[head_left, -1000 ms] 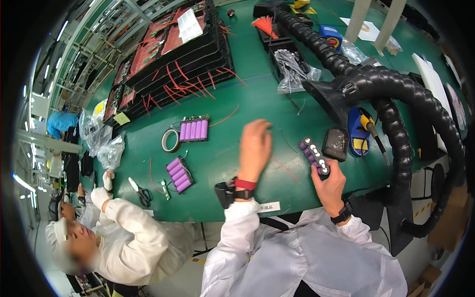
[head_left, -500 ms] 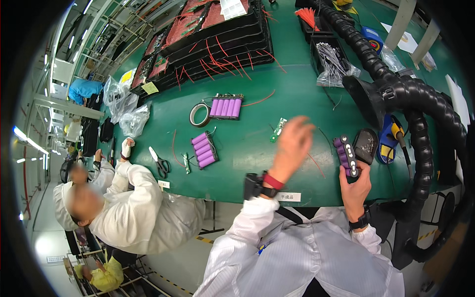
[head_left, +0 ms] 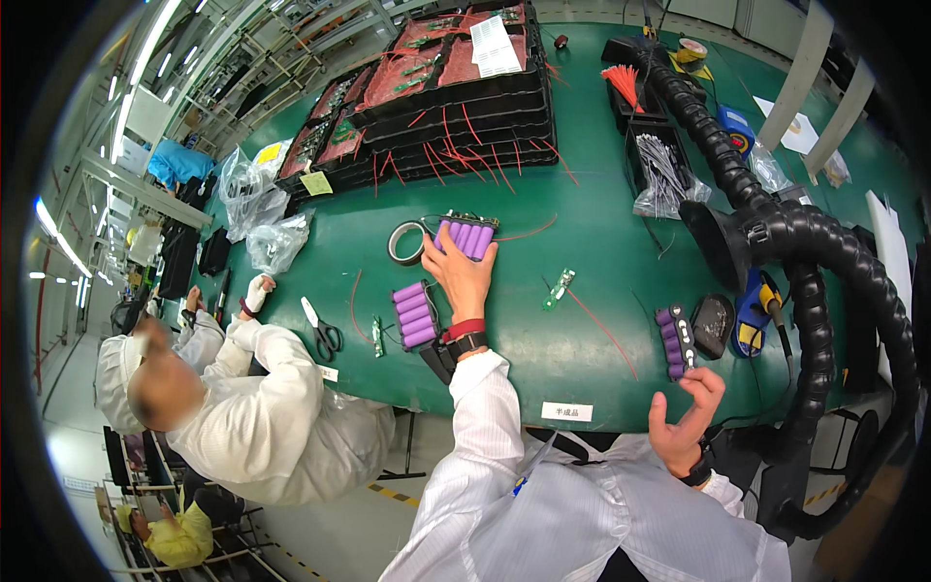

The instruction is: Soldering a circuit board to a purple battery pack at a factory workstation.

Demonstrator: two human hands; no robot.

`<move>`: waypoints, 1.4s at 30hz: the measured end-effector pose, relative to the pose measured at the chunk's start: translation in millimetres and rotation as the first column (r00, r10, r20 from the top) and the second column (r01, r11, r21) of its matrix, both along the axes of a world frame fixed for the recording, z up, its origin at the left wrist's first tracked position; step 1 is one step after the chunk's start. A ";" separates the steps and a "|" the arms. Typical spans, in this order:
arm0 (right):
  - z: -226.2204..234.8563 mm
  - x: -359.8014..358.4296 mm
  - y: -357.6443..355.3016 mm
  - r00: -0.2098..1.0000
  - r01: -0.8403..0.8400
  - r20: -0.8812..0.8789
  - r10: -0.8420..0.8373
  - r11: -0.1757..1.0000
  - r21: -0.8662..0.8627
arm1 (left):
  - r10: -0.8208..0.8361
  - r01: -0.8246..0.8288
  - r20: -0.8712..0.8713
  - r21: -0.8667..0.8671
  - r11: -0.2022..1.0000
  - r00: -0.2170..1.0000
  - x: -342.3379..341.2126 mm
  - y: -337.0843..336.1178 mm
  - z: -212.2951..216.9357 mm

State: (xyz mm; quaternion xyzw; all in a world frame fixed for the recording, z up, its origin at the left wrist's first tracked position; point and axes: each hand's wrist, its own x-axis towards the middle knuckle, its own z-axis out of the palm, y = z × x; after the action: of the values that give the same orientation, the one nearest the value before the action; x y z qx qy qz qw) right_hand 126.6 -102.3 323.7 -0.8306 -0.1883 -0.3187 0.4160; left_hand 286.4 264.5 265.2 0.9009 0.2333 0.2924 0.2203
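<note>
My left hand (head_left: 459, 279) reaches out over the table, its thumb and fingers round the near part of a purple battery pack (head_left: 475, 240) that lies on the green top. A roll of tape (head_left: 393, 244) is just left of that pack. Closer to me, a second battery pack (head_left: 413, 312) rests beside my left wrist. On the right, a third battery pack (head_left: 671, 341) stands with its metal-tabbed side showing. My right hand (head_left: 687, 419) is just below it, thumb and index finger apart; whether a fingertip touches it I cannot tell. Between my hands lies a green circuit board (head_left: 559, 289) with a red wire.
Black trays (head_left: 456, 126) of boards and red wires are stacked at the back. Scissors (head_left: 321, 332) and a small board (head_left: 377, 336) lie left. Right are a black flexible duct (head_left: 819, 320), a blue holder (head_left: 751, 315) and a cable-tie bin (head_left: 658, 167). A co-worker (head_left: 262, 407) sits at left.
My left hand has moved left and away from me, from near the circuit board to the far battery pack. My right hand has let go of the right-hand pack and drawn back toward me.
</note>
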 end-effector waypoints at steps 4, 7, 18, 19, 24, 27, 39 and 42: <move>1.4 0.7 11.1 0.996 -0.076 -0.054 0.077 0.997 0.015 | -0.031 0.031 0.004 -0.023 0.999 1.000 3.0 1.8 0.9; 2.2 4.9 16.0 0.989 -0.122 -0.078 0.123 0.992 0.029 | -0.027 0.027 -0.028 -0.002 1.000 0.999 4.4 -0.6 3.4; 9.2 4.4 32.1 0.965 -0.199 -0.154 0.213 0.975 0.100 | -0.091 0.110 0.110 -0.176 0.978 0.990 -17.1 -18.2 23.2; 9.4 4.1 32.8 0.965 -0.199 -0.150 0.213 0.975 0.103 | -0.118 0.168 0.209 -0.240 0.956 0.971 -21.7 -20.4 33.1; 15.4 3.6 36.6 0.936 -0.281 -0.172 0.306 0.947 0.154 | -0.190 0.701 0.678 -0.655 0.284 0.710 -62.4 -38.7 90.1; 20.3 0.1 43.6 0.911 -0.337 -0.174 0.373 0.919 0.203 | -0.137 0.828 0.822 -0.560 -0.019 0.552 -89.7 -43.8 98.9; 38.3 -3.5 58.9 0.736 -0.415 -0.325 0.595 0.774 0.477 | 0.058 0.714 0.862 -0.378 -0.590 0.504 -156.0 -68.8 103.6; 39.4 1.2 59.1 0.692 -0.403 -0.338 0.638 0.730 0.553 | 0.015 0.679 0.837 -0.434 -0.593 0.548 -161.6 -75.3 100.5</move>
State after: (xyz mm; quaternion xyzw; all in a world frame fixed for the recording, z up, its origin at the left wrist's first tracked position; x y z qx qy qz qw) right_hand 127.8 -43.2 363.1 -0.6766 -0.2297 0.0130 0.6995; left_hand 124.8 189.2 365.8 0.2152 -0.1063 0.0374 0.9701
